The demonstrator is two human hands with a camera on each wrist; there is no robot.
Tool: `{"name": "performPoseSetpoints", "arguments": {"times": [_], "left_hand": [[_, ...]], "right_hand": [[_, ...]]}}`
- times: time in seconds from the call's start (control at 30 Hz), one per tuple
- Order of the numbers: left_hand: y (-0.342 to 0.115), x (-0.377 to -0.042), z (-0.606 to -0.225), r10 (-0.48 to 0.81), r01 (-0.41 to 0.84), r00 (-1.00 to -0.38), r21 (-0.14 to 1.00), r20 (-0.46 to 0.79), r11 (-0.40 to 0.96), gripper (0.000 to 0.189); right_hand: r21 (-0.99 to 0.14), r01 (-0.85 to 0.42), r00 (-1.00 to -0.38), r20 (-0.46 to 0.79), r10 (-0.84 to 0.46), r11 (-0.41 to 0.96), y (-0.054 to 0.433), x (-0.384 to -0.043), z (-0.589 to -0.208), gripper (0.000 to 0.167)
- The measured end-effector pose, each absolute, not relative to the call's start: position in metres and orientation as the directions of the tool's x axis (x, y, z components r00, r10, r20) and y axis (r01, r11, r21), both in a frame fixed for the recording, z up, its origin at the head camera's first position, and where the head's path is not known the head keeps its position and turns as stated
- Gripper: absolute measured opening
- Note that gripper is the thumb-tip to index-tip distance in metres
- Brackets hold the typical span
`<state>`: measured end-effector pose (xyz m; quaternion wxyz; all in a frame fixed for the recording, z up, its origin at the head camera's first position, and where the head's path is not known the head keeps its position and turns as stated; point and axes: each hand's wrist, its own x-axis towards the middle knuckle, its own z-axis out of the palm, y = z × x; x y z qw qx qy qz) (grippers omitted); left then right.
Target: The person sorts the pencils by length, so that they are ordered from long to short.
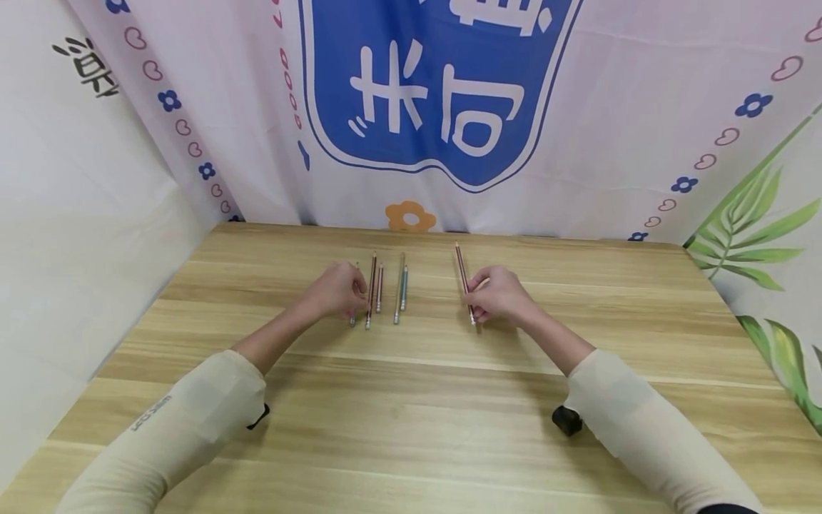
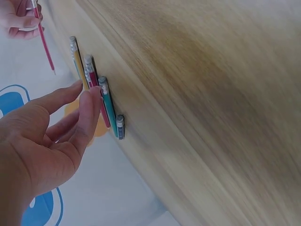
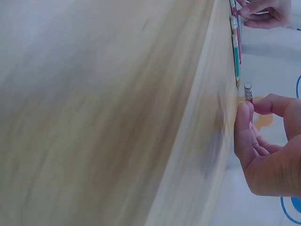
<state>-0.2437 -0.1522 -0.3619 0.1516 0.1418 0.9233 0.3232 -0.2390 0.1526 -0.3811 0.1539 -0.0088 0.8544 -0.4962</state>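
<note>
My left hand [image 1: 343,289] pinches a long red pencil [image 1: 373,275] between thumb and fingertips, low over the table. Just left of it, partly hidden by the hand, is a dark-ended pencil [image 1: 352,321]. To its right lie a shorter red pencil [image 1: 379,289], a yellow pencil [image 1: 399,293] and a teal pencil [image 1: 404,289]. In the left wrist view, another teal pencil [image 2: 109,103] lies beside the thumb. My right hand [image 1: 499,293], apart from this row, grips another red pencil [image 1: 463,275] near its eraser end, its point directed away from me.
The wooden table [image 1: 411,407] ends at a white hanging cloth [image 1: 257,143] with a blue emblem [image 1: 411,143]. A pale wall covering [image 1: 83,214] borders the left side. Painted leaves [image 1: 751,228] mark the right side.
</note>
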Motion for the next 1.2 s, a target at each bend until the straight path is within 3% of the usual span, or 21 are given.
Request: {"name": "performPoseSetpoints", "arguments": {"times": [0.37,1.2], "left_hand": [[-0.148,-0.246,-0.369,0.351,0.195,-0.920,0.577,-0.172,0.793,0.015],[-0.138,-0.242,-0.369,0.336,0.170,-0.917,0.552,-0.216,0.816,0.019]], "right_hand": [[-0.845,0.127,-0.963,-0.231,-0.141,0.520,0.181,-0.243,-0.379,0.023],[-0.857,0.133,-0.967,-0.222,-0.125,0.498,0.203,-0.241,-0.374,0.024]]}}
